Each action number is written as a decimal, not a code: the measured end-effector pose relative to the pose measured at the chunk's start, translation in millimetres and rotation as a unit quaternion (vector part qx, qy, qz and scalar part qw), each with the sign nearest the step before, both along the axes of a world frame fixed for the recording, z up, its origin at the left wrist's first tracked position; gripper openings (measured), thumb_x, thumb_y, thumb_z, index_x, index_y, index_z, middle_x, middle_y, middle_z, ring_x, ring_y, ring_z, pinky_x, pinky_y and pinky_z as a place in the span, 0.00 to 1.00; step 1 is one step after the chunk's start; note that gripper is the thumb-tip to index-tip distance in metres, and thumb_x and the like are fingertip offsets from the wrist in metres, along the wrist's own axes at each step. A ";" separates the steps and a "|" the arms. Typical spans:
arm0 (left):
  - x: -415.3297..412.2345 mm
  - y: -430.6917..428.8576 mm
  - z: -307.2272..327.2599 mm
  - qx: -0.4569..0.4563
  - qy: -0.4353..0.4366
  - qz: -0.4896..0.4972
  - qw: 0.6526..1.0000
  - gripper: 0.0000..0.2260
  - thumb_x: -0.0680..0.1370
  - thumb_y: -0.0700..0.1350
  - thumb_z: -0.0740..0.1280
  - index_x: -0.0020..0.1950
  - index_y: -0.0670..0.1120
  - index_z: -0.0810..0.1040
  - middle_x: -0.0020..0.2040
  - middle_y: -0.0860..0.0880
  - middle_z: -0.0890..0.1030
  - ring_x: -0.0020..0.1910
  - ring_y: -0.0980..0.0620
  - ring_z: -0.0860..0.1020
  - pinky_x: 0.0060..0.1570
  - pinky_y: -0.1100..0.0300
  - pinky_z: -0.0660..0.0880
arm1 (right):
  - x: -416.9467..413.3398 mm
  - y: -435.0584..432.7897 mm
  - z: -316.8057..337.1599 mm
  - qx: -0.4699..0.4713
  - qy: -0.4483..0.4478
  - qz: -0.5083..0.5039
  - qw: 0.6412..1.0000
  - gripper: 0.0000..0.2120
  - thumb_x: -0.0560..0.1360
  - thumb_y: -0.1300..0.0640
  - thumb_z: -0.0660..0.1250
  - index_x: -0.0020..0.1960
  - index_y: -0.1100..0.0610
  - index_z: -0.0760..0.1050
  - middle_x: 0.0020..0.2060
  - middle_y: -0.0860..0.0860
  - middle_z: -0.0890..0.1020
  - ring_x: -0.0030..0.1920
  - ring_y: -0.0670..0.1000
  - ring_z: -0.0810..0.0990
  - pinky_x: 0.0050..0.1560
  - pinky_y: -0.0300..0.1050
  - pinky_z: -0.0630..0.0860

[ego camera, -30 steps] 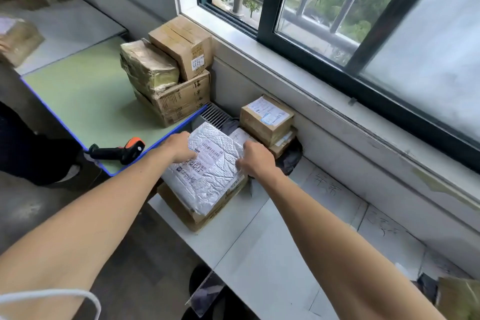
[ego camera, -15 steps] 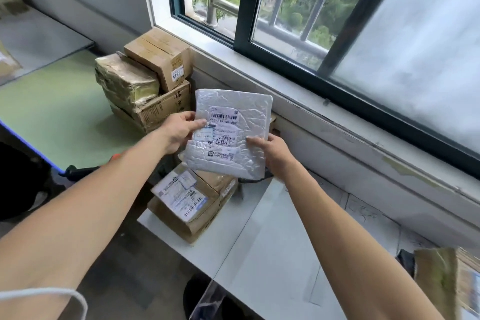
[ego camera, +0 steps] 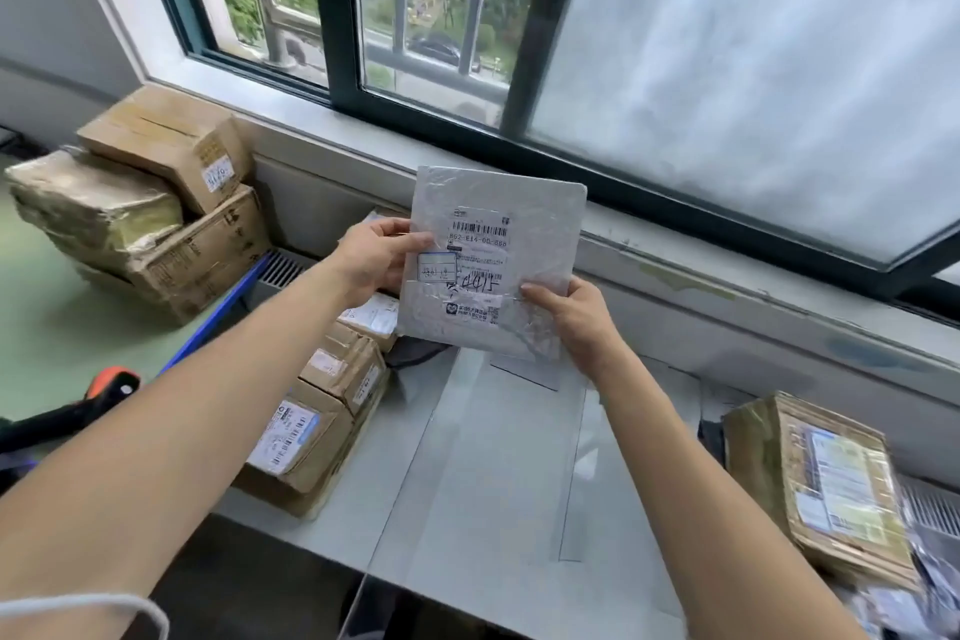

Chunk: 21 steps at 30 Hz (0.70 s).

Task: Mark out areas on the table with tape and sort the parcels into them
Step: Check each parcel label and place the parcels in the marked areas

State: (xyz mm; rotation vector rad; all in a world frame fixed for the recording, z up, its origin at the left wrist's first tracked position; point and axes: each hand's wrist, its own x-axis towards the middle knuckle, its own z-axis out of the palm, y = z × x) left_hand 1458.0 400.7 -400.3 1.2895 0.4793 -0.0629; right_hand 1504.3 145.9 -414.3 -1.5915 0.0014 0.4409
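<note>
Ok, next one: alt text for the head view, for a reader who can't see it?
A left hand and a right hand hold a flat silver parcel upright before a window, label towards the camera. Beneath is a grey table with brown boxes stacked at its left end and a taped parcel at its right.

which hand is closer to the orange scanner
Left. The left hand grips the silver parcel up and right of the orange scanner; the right hand holds its far side, farther off.
</note>
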 end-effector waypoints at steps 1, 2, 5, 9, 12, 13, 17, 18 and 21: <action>3.0 -12.8 1.4 -0.003 -0.001 -0.002 1.000 0.09 0.73 0.38 0.73 0.52 0.42 0.79 0.43 0.45 0.85 0.37 0.50 0.85 0.32 0.59 0.80 | 1.0 -13.6 0.9 0.004 0.001 -0.006 1.000 0.05 0.72 0.68 0.72 0.45 0.59 0.81 0.36 0.49 0.86 0.37 0.46 0.83 0.45 0.43 0.80; 5.3 -25.1 2.4 -0.009 -0.002 0.000 1.000 0.08 0.73 0.38 0.73 0.51 0.42 0.79 0.42 0.46 0.86 0.36 0.50 0.85 0.32 0.59 0.80 | 1.7 -25.9 2.1 0.007 0.001 -0.013 1.000 0.05 0.72 0.68 0.72 0.45 0.59 0.81 0.36 0.49 0.86 0.37 0.48 0.83 0.46 0.45 0.80; 7.1 -62.3 1.7 -0.017 -0.006 0.018 1.000 0.08 0.74 0.39 0.73 0.51 0.43 0.78 0.43 0.46 0.85 0.37 0.51 0.84 0.37 0.55 0.82 | 2.4 -61.4 3.9 0.016 -0.004 -0.024 1.000 0.05 0.72 0.67 0.73 0.46 0.59 0.81 0.37 0.50 0.86 0.37 0.49 0.83 0.45 0.48 0.81; 5.7 -117.6 -0.6 -0.004 -0.002 0.035 0.999 0.04 0.77 0.39 0.70 0.49 0.46 0.78 0.43 0.46 0.84 0.35 0.53 0.83 0.38 0.57 0.80 | 2.6 -112.1 6.8 0.022 -0.023 -0.020 0.999 0.05 0.73 0.66 0.73 0.47 0.59 0.81 0.38 0.51 0.86 0.37 0.47 0.84 0.43 0.42 0.82; 6.6 -158.0 -1.6 0.004 0.002 0.042 0.999 0.03 0.78 0.39 0.68 0.48 0.46 0.78 0.43 0.46 0.83 0.35 0.53 0.83 0.43 0.53 0.79 | 3.3 -152.5 9.1 0.017 -0.040 -0.014 0.999 0.05 0.73 0.65 0.73 0.46 0.58 0.81 0.37 0.48 0.86 0.37 0.45 0.84 0.40 0.38 0.80; 6.3 -167.3 -1.6 0.003 -0.002 0.045 0.999 0.03 0.77 0.39 0.69 0.48 0.46 0.78 0.43 0.46 0.84 0.35 0.52 0.82 0.43 0.52 0.79 | 3.9 -163.3 9.4 0.017 -0.042 -0.013 0.999 0.05 0.73 0.65 0.73 0.46 0.57 0.81 0.36 0.47 0.86 0.37 0.45 0.84 0.39 0.37 0.79; 8.7 -211.7 0.0 -0.022 -0.015 0.049 0.998 0.03 0.75 0.39 0.70 0.45 0.46 0.80 0.38 0.48 0.85 0.32 0.52 0.82 0.34 0.58 0.81 | 6.7 -212.8 12.3 0.021 -0.038 -0.011 0.999 0.05 0.73 0.65 0.74 0.47 0.58 0.81 0.37 0.48 0.86 0.38 0.46 0.84 0.39 0.38 0.80; 8.6 -219.1 0.9 -0.024 -0.018 0.048 0.998 0.03 0.75 0.39 0.71 0.46 0.46 0.80 0.38 0.48 0.85 0.32 0.53 0.82 0.32 0.59 0.80 | 6.7 -221.6 13.3 0.018 -0.033 -0.009 0.999 0.05 0.73 0.64 0.74 0.47 0.58 0.81 0.38 0.49 0.86 0.38 0.47 0.85 0.39 0.38 0.80; 12.3 -243.1 3.7 -0.029 -0.023 0.044 0.998 0.03 0.75 0.38 0.71 0.47 0.44 0.80 0.37 0.49 0.85 0.30 0.54 0.82 0.29 0.62 0.78 | 6.8 -248.5 15.6 0.007 -0.025 -0.013 1.000 0.05 0.73 0.64 0.73 0.48 0.57 0.81 0.40 0.50 0.86 0.41 0.49 0.85 0.41 0.40 0.80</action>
